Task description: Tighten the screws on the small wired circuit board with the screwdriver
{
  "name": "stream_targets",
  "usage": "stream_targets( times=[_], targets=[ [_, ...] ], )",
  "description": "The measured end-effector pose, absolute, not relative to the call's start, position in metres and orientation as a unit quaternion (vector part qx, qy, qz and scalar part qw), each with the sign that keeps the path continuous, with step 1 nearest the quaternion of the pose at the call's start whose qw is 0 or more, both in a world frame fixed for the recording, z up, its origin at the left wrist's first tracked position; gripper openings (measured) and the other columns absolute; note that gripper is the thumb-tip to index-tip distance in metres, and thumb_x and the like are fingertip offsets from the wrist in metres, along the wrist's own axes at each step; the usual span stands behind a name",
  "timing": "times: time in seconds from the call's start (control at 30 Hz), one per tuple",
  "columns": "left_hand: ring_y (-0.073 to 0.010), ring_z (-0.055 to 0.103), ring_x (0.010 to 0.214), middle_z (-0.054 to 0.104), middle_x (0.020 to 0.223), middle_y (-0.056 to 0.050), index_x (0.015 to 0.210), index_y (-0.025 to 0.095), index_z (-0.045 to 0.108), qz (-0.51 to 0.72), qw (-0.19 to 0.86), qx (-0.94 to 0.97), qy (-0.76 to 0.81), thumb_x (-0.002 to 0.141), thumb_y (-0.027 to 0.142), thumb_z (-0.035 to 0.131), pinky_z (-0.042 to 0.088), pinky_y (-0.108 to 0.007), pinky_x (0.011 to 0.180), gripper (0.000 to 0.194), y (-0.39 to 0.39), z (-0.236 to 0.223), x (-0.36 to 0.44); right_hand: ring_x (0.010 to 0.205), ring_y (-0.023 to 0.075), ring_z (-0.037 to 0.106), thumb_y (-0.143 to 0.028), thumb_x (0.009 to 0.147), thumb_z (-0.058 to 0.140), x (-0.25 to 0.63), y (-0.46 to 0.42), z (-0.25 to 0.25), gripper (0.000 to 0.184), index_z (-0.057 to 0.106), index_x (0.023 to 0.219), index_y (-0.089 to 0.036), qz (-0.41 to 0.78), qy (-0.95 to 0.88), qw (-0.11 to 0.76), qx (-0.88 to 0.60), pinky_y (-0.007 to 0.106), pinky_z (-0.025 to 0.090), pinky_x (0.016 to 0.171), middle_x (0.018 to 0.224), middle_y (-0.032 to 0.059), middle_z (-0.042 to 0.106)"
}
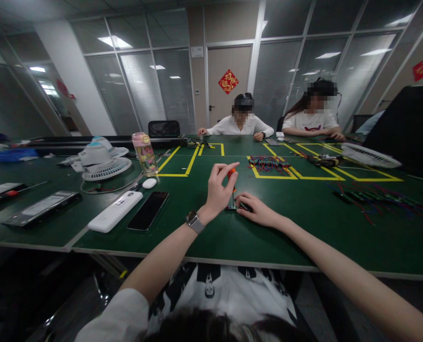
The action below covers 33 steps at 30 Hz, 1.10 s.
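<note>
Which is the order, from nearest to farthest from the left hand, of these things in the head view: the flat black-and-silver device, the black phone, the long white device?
From the left hand:
1. Black phone: to its left.
2. Long white device: just left of number 1.
3. Flat black-and-silver device: farther left, beyond number 2.

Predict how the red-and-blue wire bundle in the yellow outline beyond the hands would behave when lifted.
The wire bundle would probably sag, since its thin strands splay loosely. Several wires might come up together, because they look tangled. Stray ends sticking out at its edges could snag.
</note>
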State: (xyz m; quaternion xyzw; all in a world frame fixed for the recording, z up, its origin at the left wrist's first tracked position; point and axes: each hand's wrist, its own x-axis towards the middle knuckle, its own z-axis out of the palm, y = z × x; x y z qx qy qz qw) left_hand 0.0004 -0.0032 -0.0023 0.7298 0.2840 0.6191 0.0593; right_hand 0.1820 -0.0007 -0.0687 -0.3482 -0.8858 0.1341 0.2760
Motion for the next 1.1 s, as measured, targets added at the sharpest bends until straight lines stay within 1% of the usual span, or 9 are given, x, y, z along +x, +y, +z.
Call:
stream_targets(
  times=[0.13, 0.23, 0.43, 0.53, 0.6, 0.67, 0.77, 0.87, 1.1],
  targets=[
    [-0.0172, 0.057, 0.106, 0.061, 0.114, -0.008, 0.126, 0.022, 0.057, 0.61, 0.084, 0.743, 0.264, 0.098, 0.023, 0.038, 0.045, -0.032, 0.094, 0.034, -0.0015, -0.0039, -0.0008, 0.1, 0.0228, 0.056, -0.023, 0.088, 0.057, 0.1818, -0.0009, -0.0686, 0.004, 0.058, 0.091, -0.02, 0.13, -0.887, 0.274, -0.347, 0.04, 0.047, 0.092, 0.107, 0.0087, 0.056],
    [-0.0179, 0.057, 0.11, 0.063, 0.119, -0.008, 0.127, 0.021, 0.055, 0.614, 0.092, 0.74, 0.258, 0.098, 0.021, 0.038, 0.044, -0.034, 0.097, 0.035, 0.0008, -0.0052, -0.0009, 0.099, 0.0226, 0.056, -0.022, 0.088, 0.057, 0.1817, -0.0011, -0.0686, 0.004, 0.058, 0.091, -0.02, 0.126, -0.888, 0.275, -0.346, 0.039, 0.047, 0.091, 0.107, 0.0086, 0.056],
    [-0.0165, 0.06, 0.098, 0.065, 0.106, -0.006, 0.119, 0.021, 0.06, 0.628, 0.072, 0.727, 0.268, 0.095, 0.024, 0.047, 0.047, -0.031, 0.089, 0.028, -0.0006, -0.0038, 0.0006, 0.099, 0.0224, 0.056, -0.023, 0.089, 0.057, 0.1812, -0.0025, -0.0676, 0.003, 0.058, 0.09, -0.02, 0.125, -0.888, 0.278, -0.344, 0.038, 0.047, 0.09, 0.106, 0.008, 0.057],
    [-0.015, 0.057, 0.088, 0.06, 0.093, -0.004, 0.111, 0.021, 0.064, 0.629, 0.051, 0.722, 0.284, 0.092, 0.026, 0.055, 0.047, -0.028, 0.084, 0.023, -0.0031, -0.0022, 0.0006, 0.098, 0.0223, 0.056, -0.023, 0.089, 0.056, 0.1809, -0.0034, -0.0666, 0.003, 0.058, 0.09, -0.02, 0.126, -0.888, 0.277, -0.346, 0.038, 0.047, 0.09, 0.106, 0.0082, 0.056],
    [-0.0148, 0.056, 0.087, 0.057, 0.09, -0.003, 0.107, 0.021, 0.066, 0.63, 0.047, 0.719, 0.29, 0.091, 0.028, 0.055, 0.047, -0.028, 0.083, 0.02, -0.0043, -0.0016, 0.0002, 0.098, 0.0223, 0.056, -0.023, 0.089, 0.056, 0.1808, -0.0034, -0.0663, 0.003, 0.058, 0.09, -0.02, 0.125, -0.888, 0.276, -0.346, 0.038, 0.047, 0.09, 0.106, 0.0082, 0.056],
    [-0.015, 0.056, 0.089, 0.056, 0.093, -0.004, 0.11, 0.021, 0.066, 0.628, 0.054, 0.721, 0.288, 0.094, 0.028, 0.049, 0.047, -0.028, 0.084, 0.024, -0.0045, -0.0017, -0.0004, 0.098, 0.0223, 0.056, -0.023, 0.089, 0.056, 0.181, -0.003, -0.0666, 0.003, 0.058, 0.09, -0.02, 0.124, -0.888, 0.277, -0.344, 0.038, 0.047, 0.09, 0.105, 0.008, 0.056],
    [-0.0164, 0.057, 0.101, 0.059, 0.107, -0.007, 0.119, 0.021, 0.061, 0.626, 0.072, 0.728, 0.271, 0.098, 0.026, 0.039, 0.046, -0.03, 0.091, 0.032, -0.0029, -0.0031, -0.0012, 0.098, 0.0223, 0.056, -0.023, 0.089, 0.056, 0.1816, -0.0016, -0.0678, 0.003, 0.058, 0.09, -0.02, 0.126, -0.89, 0.278, -0.339, 0.038, 0.047, 0.09, 0.105, 0.008, 0.056],
    [-0.0179, 0.057, 0.109, 0.063, 0.116, -0.009, 0.124, 0.02, 0.057, 0.623, 0.086, 0.733, 0.258, 0.099, 0.025, 0.036, 0.044, -0.033, 0.096, 0.034, -0.0008, -0.0045, -0.0015, 0.099, 0.0224, 0.056, -0.023, 0.089, 0.056, 0.182, -0.0009, -0.0688, 0.003, 0.057, 0.091, -0.02, 0.126, -0.89, 0.276, -0.342, 0.038, 0.047, 0.091, 0.106, 0.0081, 0.056],
    [-0.0161, 0.059, 0.093, 0.065, 0.099, -0.006, 0.115, 0.02, 0.062, 0.62, 0.069, 0.732, 0.274, 0.097, 0.024, 0.043, 0.046, -0.029, 0.086, 0.027, -0.0016, -0.0027, -0.001, 0.099, 0.0227, 0.056, -0.023, 0.089, 0.056, 0.1816, -0.0021, -0.0681, 0.004, 0.057, 0.091, -0.02, 0.128, -0.888, 0.273, -0.346, 0.039, 0.046, 0.091, 0.106, 0.0083, 0.056]
  ],
)
